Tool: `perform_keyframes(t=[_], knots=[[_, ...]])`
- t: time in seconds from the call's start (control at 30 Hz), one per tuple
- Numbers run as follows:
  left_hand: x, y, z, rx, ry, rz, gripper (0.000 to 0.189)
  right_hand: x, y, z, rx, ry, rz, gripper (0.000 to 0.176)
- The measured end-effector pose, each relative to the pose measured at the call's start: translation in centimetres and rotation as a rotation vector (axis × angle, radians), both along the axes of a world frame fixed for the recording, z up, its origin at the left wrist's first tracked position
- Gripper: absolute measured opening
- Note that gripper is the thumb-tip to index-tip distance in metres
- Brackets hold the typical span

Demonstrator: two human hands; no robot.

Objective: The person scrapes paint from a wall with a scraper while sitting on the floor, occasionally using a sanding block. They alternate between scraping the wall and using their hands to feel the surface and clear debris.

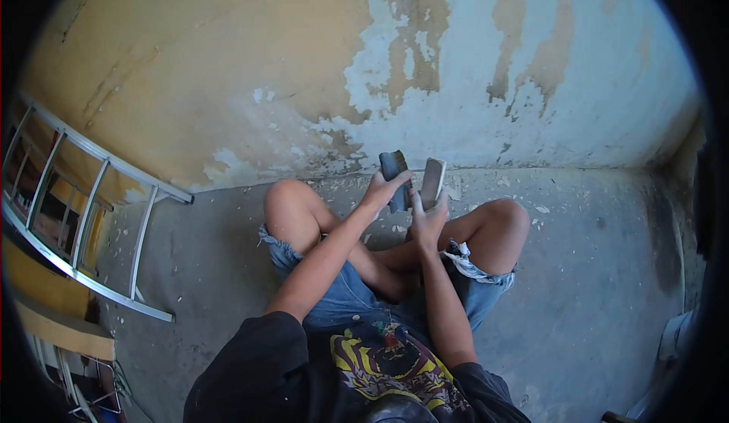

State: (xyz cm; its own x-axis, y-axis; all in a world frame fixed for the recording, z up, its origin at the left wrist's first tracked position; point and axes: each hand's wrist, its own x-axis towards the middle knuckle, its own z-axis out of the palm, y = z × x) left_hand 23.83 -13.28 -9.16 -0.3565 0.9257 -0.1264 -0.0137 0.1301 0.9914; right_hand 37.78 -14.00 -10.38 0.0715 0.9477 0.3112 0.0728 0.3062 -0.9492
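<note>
Both hands are raised over my crossed legs, close together in front of the wall. My left hand (383, 189) is closed on a dark grey, curved sheet of sandpaper (393, 166), its thumb lying across the face. Beside it, my right hand (429, 216) grips a pale grey rectangular block (433, 178) by its lower end, the block standing nearly upright. A narrow gap shows between the sheet's upper part and the block. Pale dust coats the fingers. The undersides of both held things are hidden.
Ahead rises a wall (486, 119) with peeling yellow and pale blue paint. Paint flakes are scattered over the concrete floor (220, 271). An aluminium ladder (99, 168) lies at the left, above a wooden-edged piece (64, 330). A whitish object (674, 336) stands at the right edge.
</note>
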Motion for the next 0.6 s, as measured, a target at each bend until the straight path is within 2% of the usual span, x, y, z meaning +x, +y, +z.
perform_keyframes(t=[0.03, 0.07, 0.17, 0.2, 0.37, 0.43, 0.5, 0.57, 0.6], knots=[[0.0, 0.2, -0.4, 0.006, 0.048, -0.038, 0.045, 0.1, 0.6, -0.5, 0.018, -0.001, -0.02, 0.038], [0.5, 0.5, -0.8, 0.102, 0.128, 0.062, 0.047, 0.2, 1.3, -1.3, -0.037, 0.04, -0.012, 0.038], [-0.6, 0.8, -2.8, 0.058, 0.079, -0.009, 0.048, 0.1, 3.9, -4.5, 0.029, 0.063, -0.096, 0.031], [-0.9, 0.4, -2.5, -0.012, -0.005, -0.019, 0.046, 0.0, 3.6, -3.7, -0.021, 0.174, -0.08, 0.03], [-3.2, -0.7, -1.9, -0.132, -0.187, -0.063, 0.039, -0.1, 4.6, -3.8, -0.123, 0.138, -0.082, 0.03], [-4.6, -0.8, -2.1, -0.054, -0.317, -0.186, 0.034, -0.4, 4.8, -4.1, -0.164, 0.207, -0.007, 0.03], [-6.8, -0.9, -2.5, -0.105, -0.317, -0.261, 0.029, -0.6, 4.8, -5.5, -0.282, 0.142, 0.045, 0.037], [-9.2, -2.0, -1.5, -0.148, 0.06, -0.327, 0.026, -1.8, 4.7, -7.4, -0.351, -0.108, 0.281, 0.036], [-10.2, -2.5, -0.8, -0.275, 0.337, -0.272, 0.024, -2.6, 4.0, -7.9, -0.365, -0.112, 0.277, 0.036]])
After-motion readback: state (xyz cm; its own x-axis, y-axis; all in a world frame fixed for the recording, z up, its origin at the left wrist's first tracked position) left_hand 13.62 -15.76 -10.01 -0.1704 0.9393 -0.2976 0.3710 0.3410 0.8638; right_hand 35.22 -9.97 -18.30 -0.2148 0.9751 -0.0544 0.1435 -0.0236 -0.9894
